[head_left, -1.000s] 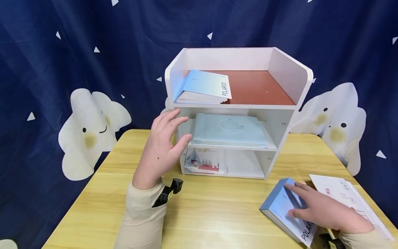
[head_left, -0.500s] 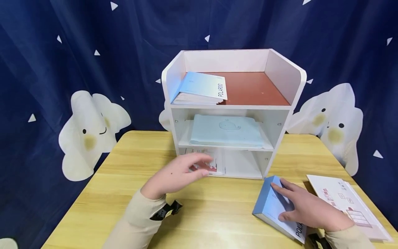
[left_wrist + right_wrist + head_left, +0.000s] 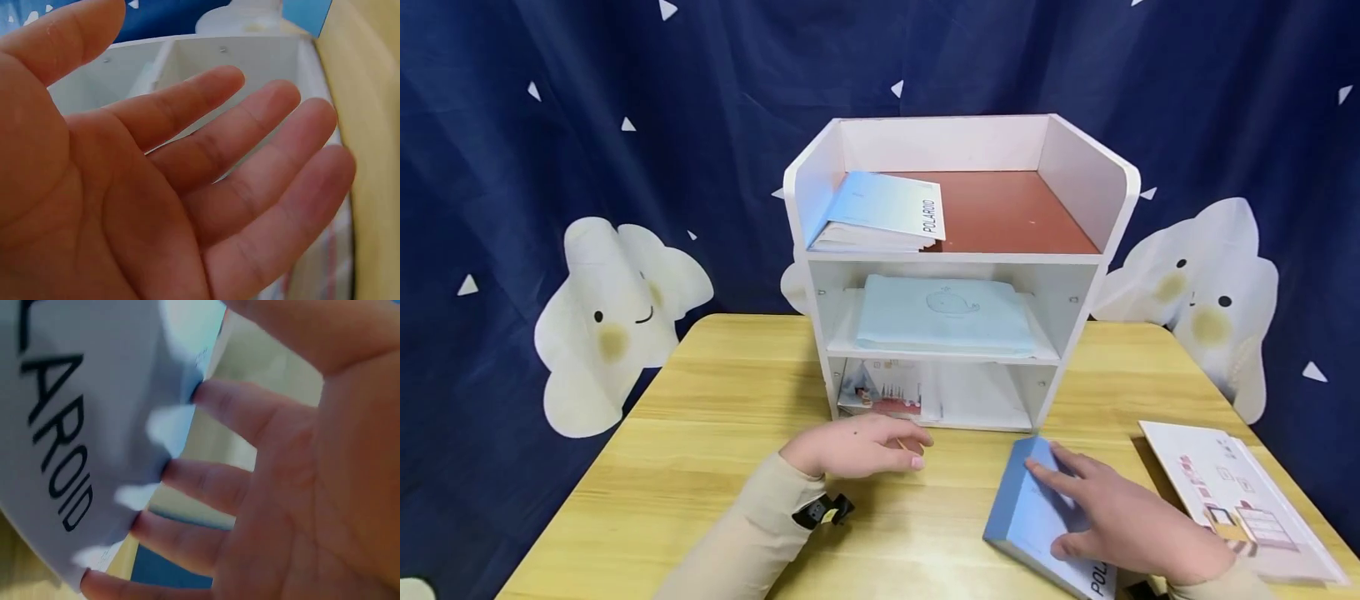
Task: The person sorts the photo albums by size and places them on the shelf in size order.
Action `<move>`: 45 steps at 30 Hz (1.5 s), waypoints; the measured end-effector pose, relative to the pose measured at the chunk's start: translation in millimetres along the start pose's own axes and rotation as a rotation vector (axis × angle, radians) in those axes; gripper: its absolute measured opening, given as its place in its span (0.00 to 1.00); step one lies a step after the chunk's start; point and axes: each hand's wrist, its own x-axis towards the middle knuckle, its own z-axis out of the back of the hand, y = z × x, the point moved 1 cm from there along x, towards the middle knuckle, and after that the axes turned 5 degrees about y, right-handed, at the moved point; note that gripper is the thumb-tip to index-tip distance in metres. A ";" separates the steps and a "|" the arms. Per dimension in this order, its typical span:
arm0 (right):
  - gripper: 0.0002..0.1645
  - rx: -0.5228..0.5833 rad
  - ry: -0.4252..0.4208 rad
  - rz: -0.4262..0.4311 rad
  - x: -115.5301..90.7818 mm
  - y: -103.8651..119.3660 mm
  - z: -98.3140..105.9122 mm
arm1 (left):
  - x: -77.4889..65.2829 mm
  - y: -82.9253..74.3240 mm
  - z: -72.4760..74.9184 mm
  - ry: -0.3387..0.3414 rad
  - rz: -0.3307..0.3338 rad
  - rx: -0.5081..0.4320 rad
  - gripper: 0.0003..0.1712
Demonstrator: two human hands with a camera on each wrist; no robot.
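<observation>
On the right of the table, a blue photo album (image 3: 1045,517) marked POLAROID lies at a slant, spine to the left. My right hand (image 3: 1123,521) lies over it, fingers spread and fairly straight. In the right wrist view the fingertips touch the edge of the album's pale cover (image 3: 106,419). My left hand (image 3: 865,446) hovers in front of the white shelf (image 3: 966,258), palm turned inward, fingers loosely extended. Nothing is in the left palm (image 3: 144,206) in the left wrist view.
A second blue album (image 3: 880,208) lies on the shelf's top level. The middle level bears a pale blue whale-printed folder (image 3: 947,312), the bottom one a printed booklet (image 3: 891,387). A white illustrated booklet (image 3: 1240,500) lies at the table's right.
My left hand has come down from beside the shelf to low in front of it. The blue album has slid left and nearer along with my right hand.
</observation>
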 end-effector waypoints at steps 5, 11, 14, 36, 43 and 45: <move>0.55 -0.032 -0.008 0.154 19.9 27.0 1.0 | 10.5 7.7 -9.1 0.040 0.063 0.058 0.31; 0.56 -0.047 0.037 0.240 51.8 56.5 -2.3 | 16.8 15.8 -17.8 0.064 0.104 0.100 0.34; 0.56 -0.080 0.043 0.290 64.7 70.6 -5.4 | 16.1 20.2 -20.3 0.074 0.126 0.045 0.39; 0.39 0.079 -0.042 0.132 93.6 50.3 -1.6 | 15.3 30.7 -23.3 -0.057 0.247 0.087 0.31; 0.22 0.198 -0.098 0.123 102.2 41.2 -4.7 | 17.5 31.0 -21.5 -0.157 0.193 0.034 0.18; 0.20 0.213 -0.085 0.135 103.5 40.4 -6.9 | 18.4 31.9 -21.6 -0.165 0.192 0.030 0.17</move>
